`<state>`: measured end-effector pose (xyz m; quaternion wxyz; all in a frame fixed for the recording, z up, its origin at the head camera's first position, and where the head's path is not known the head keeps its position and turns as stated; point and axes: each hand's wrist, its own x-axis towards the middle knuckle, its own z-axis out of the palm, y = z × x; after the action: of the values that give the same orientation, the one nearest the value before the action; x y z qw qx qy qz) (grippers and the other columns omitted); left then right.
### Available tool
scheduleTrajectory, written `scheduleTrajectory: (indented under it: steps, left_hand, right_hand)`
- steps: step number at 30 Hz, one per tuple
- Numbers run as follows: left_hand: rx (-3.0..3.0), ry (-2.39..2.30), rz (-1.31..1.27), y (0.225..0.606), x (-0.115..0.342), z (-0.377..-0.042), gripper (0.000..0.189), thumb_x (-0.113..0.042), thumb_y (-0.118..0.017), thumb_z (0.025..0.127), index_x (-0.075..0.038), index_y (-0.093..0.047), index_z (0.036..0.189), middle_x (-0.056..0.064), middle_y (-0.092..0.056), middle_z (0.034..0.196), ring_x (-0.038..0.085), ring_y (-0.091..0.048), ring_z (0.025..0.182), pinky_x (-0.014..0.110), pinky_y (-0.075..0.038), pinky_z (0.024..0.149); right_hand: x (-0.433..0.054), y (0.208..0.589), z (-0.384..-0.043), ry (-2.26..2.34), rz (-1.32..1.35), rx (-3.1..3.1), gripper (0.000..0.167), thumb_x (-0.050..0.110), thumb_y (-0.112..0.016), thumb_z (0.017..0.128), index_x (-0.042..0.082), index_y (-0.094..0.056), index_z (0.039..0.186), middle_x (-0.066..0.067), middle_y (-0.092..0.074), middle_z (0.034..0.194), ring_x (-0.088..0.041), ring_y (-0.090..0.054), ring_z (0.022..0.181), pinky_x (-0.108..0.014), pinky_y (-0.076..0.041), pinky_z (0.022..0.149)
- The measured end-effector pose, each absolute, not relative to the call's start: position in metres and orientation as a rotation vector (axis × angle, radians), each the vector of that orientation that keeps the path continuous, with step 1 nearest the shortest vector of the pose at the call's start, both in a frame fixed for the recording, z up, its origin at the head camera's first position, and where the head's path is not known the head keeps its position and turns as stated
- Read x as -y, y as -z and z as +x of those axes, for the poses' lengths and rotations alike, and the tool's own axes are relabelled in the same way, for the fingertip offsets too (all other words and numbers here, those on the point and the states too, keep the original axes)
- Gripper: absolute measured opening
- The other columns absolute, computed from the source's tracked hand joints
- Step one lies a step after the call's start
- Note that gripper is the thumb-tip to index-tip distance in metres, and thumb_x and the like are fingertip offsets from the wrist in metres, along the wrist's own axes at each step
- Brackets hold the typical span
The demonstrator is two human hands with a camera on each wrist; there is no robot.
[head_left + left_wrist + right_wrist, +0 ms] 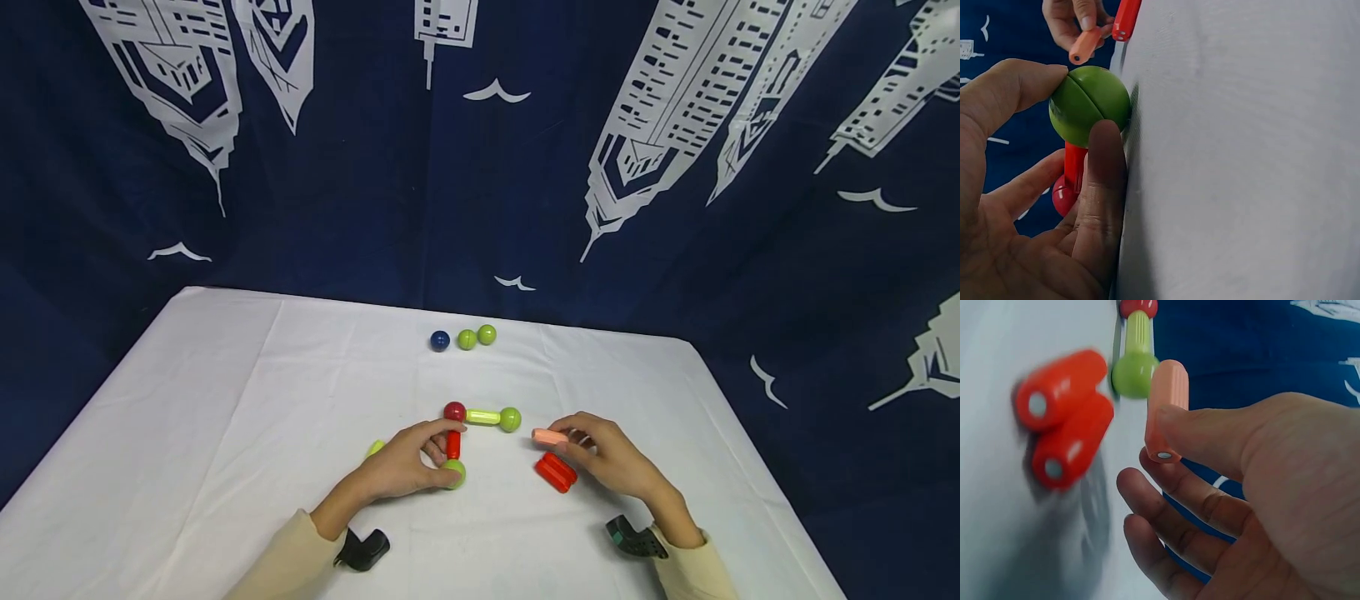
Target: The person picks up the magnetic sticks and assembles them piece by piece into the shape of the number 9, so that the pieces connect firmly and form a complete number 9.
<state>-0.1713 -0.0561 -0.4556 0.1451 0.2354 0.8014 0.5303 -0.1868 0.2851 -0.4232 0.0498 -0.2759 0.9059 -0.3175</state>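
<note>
On the white tabletop, my left hand (401, 467) grips a green ball (1088, 103) between thumb and fingertip. That ball joins a red rod (453, 447), whose far end meets a red ball (454, 411). From the red ball a yellow-green rod (482, 417) runs right to another green ball (510, 419), forming a corner shape. My right hand (611, 458) pinches a peach-coloured rod (1172, 387) with a metal disc in its end, its other fingers spread loosely. Two red rods (556, 472) lie side by side on the cloth, just below and left of that hand.
At the back of the table (337, 350) sit a dark blue ball (440, 341) and two green balls (467, 339). A yellow-green piece (376, 447) shows partly behind my left hand. Behind the table hangs a navy curtain (375, 208) with white building prints.
</note>
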Motion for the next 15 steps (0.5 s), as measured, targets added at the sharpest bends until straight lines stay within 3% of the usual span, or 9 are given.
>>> scheduleTrajectory:
  steps: [8,15]
  left_hand:
    - [-2.383,-1.442,0.754,0.455,0.056,-0.169,0.05,-0.023,-0.077,0.086,-0.009,-0.061,0.131,0.0,-0.057,0.093,0.012,-0.057,0.082,0.028,-0.045,0.082]
    - [-2.349,-1.406,0.786,0.453,0.055,-0.169,0.041,-0.019,-0.072,0.089,-0.011,-0.064,0.128,0.0,-0.056,0.093,0.009,-0.053,0.078,0.022,-0.044,0.073]
  right_hand:
    - [-0.262,0.42,-0.178,0.903,-0.897,-2.75,0.021,0.017,-0.065,0.098,0.013,-0.067,0.119,0.004,-0.069,0.112,-0.009,-0.062,0.091,-0.028,-0.054,0.081]
    - [-0.249,0.421,-0.171,0.893,-0.942,-2.728,0.021,0.013,-0.065,0.098,0.016,-0.067,0.119,0.008,-0.067,0.105,-0.005,-0.058,0.085,-0.025,-0.052,0.077]
